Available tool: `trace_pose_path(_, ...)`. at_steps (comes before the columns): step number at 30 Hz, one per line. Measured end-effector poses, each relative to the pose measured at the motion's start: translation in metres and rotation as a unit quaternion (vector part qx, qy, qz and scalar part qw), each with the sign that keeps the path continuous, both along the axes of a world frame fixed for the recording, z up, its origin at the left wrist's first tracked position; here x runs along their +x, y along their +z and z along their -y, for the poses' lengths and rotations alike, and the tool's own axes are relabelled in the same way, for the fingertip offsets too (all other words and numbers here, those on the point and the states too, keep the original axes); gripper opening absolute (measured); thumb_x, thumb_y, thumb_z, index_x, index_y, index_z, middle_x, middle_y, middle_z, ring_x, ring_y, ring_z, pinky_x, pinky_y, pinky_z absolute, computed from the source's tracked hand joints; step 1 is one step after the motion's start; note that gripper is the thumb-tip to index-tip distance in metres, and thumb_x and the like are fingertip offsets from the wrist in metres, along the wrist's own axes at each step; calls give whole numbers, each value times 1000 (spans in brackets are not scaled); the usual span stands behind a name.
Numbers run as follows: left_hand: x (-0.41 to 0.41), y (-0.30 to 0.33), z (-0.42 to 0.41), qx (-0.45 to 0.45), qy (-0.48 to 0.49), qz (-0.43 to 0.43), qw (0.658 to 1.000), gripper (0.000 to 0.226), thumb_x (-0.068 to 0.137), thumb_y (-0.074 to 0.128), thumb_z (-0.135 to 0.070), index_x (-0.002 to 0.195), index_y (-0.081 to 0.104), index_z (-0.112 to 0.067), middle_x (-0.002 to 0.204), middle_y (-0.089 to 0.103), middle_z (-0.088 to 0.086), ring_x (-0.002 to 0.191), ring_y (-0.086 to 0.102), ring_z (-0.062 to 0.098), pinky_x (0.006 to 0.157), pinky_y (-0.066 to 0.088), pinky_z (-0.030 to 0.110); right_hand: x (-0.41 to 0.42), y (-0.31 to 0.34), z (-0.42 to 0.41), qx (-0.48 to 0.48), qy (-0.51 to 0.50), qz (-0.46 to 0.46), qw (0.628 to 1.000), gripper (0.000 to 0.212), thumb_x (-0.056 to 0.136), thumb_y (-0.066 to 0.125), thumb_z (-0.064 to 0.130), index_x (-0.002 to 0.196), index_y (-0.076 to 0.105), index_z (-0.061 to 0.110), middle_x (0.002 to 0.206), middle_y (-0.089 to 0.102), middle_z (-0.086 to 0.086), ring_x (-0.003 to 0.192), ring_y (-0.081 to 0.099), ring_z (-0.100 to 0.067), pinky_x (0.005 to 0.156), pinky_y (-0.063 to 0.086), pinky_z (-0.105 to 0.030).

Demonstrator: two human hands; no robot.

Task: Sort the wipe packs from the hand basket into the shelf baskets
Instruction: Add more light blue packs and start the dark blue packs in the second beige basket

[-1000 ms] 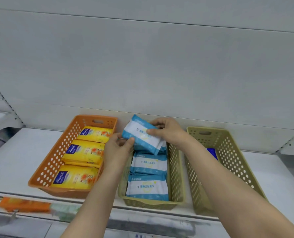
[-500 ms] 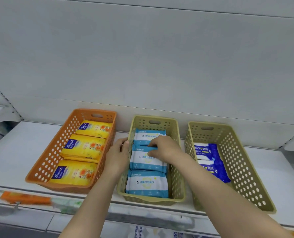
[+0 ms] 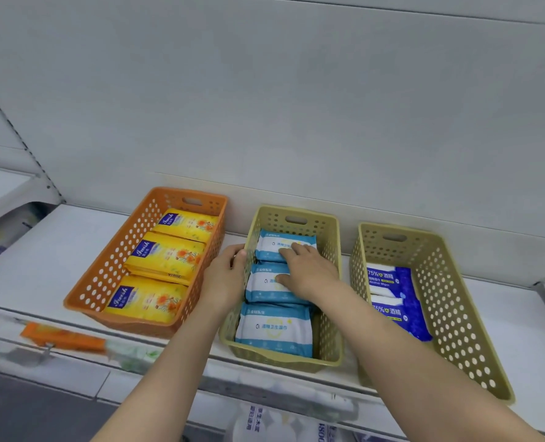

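Three perforated baskets stand in a row on a white shelf. The beige middle basket holds three light-blue-and-white wipe packs in a line: far, middle, near. My right hand lies flat on them, fingers on the far pack, thumb on the middle one, gripping nothing. My left hand clasps the basket's left wall from outside, thumb at the rim. The orange basket on the left holds three yellow packs. The beige right basket holds dark-blue alcohol wipe packs. The hand basket is out of view.
The white shelf reaches left and right of the baskets, with the grey back panel close behind them. An orange label strip sits on the shelf's front edge. White packaged goods show on the level below.
A second ago both hands held a blue-and-white pack above the middle basket. It now lies at the basket's far end, with my right hand flat on the packs and my left on the basket wall.
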State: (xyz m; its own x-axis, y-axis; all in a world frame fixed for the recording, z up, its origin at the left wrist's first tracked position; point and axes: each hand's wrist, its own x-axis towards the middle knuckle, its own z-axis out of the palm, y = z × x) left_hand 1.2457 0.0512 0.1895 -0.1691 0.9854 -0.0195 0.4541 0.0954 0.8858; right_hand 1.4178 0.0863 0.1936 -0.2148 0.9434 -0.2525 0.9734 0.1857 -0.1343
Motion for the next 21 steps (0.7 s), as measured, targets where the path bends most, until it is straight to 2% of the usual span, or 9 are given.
trace_pose_path(3,0,2,1,1,1,-5,1000,29,103,40,-29,122,61,-24,109,63,-9,98,55,11,81,41,28,-2,-3,1,-5,-5,-3,1000,64,98,46,47,152,22,24,158,22,-3,145,17,-25,112,30,-42)
trace_pose_path(7,1,5,2,-5,-4,-18,1000,28,103,39,-29,118,61,-24,108,65,-6,89,55,7,64,38,19,-4,-6,5,-20,-18,-10,1000,65,100,43,45,155,15,24,162,12,-3,149,8,-27,118,24,-45)
trace_pose_path(10,-1,15,3,-22,-32,-43,998,29,103,39,-31,122,59,-20,115,66,0,88,55,8,62,37,19,-6,5,2,-34,-13,10,999,65,98,46,46,153,22,21,160,21,-5,146,18,-28,117,27,-43)
trace_pose_path(14,-26,50,7,16,-68,-71,995,38,103,41,-34,133,52,-15,130,60,5,119,55,22,87,41,27,-19,42,-8,-26,-18,31,999,55,97,49,47,142,47,15,142,51,-10,127,50,-28,102,44,-38)
trace_pose_path(17,-75,85,10,81,-61,-115,988,39,101,46,-29,135,52,-10,132,59,9,121,54,26,96,41,31,-48,81,-9,36,-7,-10,999,50,98,50,45,136,54,13,138,56,-10,124,53,-29,99,45,-36)
trace_pose_path(21,-171,118,28,133,-2,-246,960,41,99,50,-32,135,52,-13,132,56,12,125,45,30,101,37,38,-120,132,1,139,47,-70,987,47,98,51,42,137,54,16,140,54,-7,130,48,-26,105,39,-36)
